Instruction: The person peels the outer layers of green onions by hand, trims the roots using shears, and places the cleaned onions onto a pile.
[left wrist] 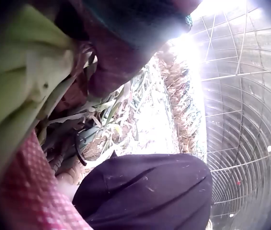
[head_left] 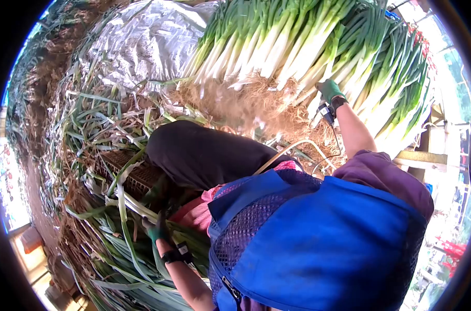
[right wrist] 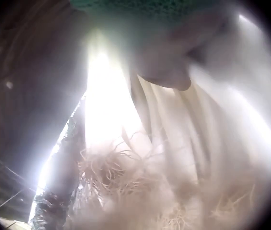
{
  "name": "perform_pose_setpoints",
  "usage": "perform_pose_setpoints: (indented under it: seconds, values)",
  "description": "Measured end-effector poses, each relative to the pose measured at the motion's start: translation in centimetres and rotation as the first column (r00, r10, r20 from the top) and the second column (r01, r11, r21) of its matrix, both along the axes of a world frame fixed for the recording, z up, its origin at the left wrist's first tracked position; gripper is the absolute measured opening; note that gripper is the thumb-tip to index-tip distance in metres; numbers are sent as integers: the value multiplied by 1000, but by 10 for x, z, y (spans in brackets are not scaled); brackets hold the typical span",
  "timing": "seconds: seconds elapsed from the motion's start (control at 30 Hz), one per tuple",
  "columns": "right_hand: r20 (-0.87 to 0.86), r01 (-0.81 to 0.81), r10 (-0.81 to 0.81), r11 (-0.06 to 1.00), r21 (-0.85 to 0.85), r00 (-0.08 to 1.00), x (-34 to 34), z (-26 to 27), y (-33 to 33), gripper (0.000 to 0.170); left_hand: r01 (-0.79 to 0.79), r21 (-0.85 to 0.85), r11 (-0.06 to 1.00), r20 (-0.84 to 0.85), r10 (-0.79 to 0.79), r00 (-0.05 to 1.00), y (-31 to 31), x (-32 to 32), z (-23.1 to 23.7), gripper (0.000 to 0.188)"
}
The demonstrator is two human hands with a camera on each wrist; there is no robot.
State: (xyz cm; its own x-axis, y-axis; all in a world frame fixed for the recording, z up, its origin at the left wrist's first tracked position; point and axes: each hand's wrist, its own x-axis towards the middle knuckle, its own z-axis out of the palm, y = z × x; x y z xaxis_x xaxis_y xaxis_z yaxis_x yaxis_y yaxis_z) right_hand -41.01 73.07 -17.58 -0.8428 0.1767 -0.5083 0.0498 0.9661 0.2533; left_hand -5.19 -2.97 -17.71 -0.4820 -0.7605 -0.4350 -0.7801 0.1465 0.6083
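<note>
A large pile of green onions (head_left: pixel 292 41) with white stalks and tan roots lies in front of the person. At its near side, the gloved right hand (head_left: pixel 330 90) grips a white stalk near the root end. In the right wrist view, bright white stalks (right wrist: pixel 106 100) run down from under the fingers (right wrist: pixel 169 79) to tangled roots (right wrist: pixel 111 170). Low on the left, the gloved left hand (head_left: pixel 157 230) holds a green onion (head_left: pixel 134 207) with a pale stalk, over a heap of green leaves. Its curled fingers (left wrist: pixel 116 57) sit beside a broad green stalk (left wrist: pixel 25 72) in the left wrist view.
The person's bent knee (head_left: pixel 194 150) lies between the two hands. Beside it are a brown slatted crate (head_left: pixel 124 171) and scattered leaf trimmings (head_left: pixel 100 119). A curved tan tube (head_left: pixel 298 145) rises near the right forearm. Silvery sheeting (head_left: pixel 147 41) lies behind.
</note>
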Motion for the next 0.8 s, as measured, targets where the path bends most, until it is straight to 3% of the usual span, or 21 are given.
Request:
perform_pose_setpoints:
  seconds: [0.07, 0.13, 0.17, 0.2, 0.27, 0.3, 0.33, 0.37, 0.4, 0.43, 0.47, 0.5, 0.53, 0.57, 0.6, 0.67, 0.7, 0.73, 0.77, 0.8]
  values:
    - [-152, -133, 120, 988, -76, 981, 4, 36, -41, 37, 32, -73, 997, 102, -24, 995, -3, 3, -10, 101]
    - [-215, -160, 162, 987, 28, 963, -21, 23, -56, 45, -40, 69, 997, -90, 46, 995, 8, 2, -3, 100]
    - [-259, -268, 275, 961, 60, 926, -25, 18, -55, 50, -45, 239, 970, -119, 75, 990, 7, 2, 7, 92]
    - [-336, -242, 197, 965, -97, 921, -32, -2, -43, 48, -18, 319, 948, -274, 110, 955, 10, 5, 11, 75]
    - [-178, -276, 282, 960, 54, 943, -52, -6, -46, 41, 40, 293, 955, -316, 58, 947, 6, 12, 17, 43]
    - [-319, -443, 411, 896, -33, 854, -61, -25, -11, 33, 18, 310, 950, -316, 86, 945, 7, 15, 26, 37]
    - [-237, -106, -1, 893, -438, 972, -72, -29, 1, 27, 22, 342, 939, -348, 105, 932, 24, 10, 61, 31]
    - [-312, -235, 105, 879, -415, 944, -76, -23, 10, 40, -4, 365, 931, -378, 152, 913, 26, 12, 67, 30]
    - [-316, -116, 33, 961, -250, 948, -71, 8, -8, 43, -20, 390, 921, -409, 193, 892, 25, 16, 71, 29]
    - [-360, 13, -77, 984, -175, 930, -96, -3, 13, 47, -31, 419, 907, -443, 235, 865, 24, 18, 80, 27]
    - [-361, 98, -162, 977, -189, 918, -109, 10, 17, 50, -35, 448, 893, -476, 272, 836, 24, 20, 89, 26]
    - [-581, 35, -234, 942, -333, 779, -100, 31, -2, 49, -33, 476, 879, -507, 305, 806, 24, 21, 97, 25]
    - [-649, -2, -177, 964, -265, 740, -83, 82, -62, 46, -25, 479, 877, -526, 310, 792, 24, 22, 107, 25]
    - [-552, -90, -327, 797, -597, 767, -81, 104, -95, 42, -15, 481, 876, -545, 313, 778, 23, 22, 117, 25]
    - [-453, -190, -362, 571, -799, 815, -76, 117, -129, 38, -5, 483, 875, -563, 315, 764, 22, 24, 122, 26]
    - [-237, -240, -269, 22, -971, 934, -58, 139, -205, 32, 39, 483, 875, -616, 308, 725, 20, 26, 120, 29]
    - [-261, -261, -161, 19, -965, 952, -43, 149, -256, 40, 61, 474, 878, -630, 290, 720, 23, 25, 123, 29]
    - [-185, -179, -119, 63, -982, 975, -17, 169, -316, 45, 87, 465, 881, -646, 270, 714, 27, 24, 126, 29]
    - [-175, -158, 89, -171, -973, 981, -9, 151, -358, 47, 43, 427, 903, -619, 257, 742, 29, 25, 128, 29]
    - [-44, 57, 327, -291, -955, 944, 21, 154, -406, 39, 56, 420, 906, -600, 231, 766, 27, 30, 124, 29]
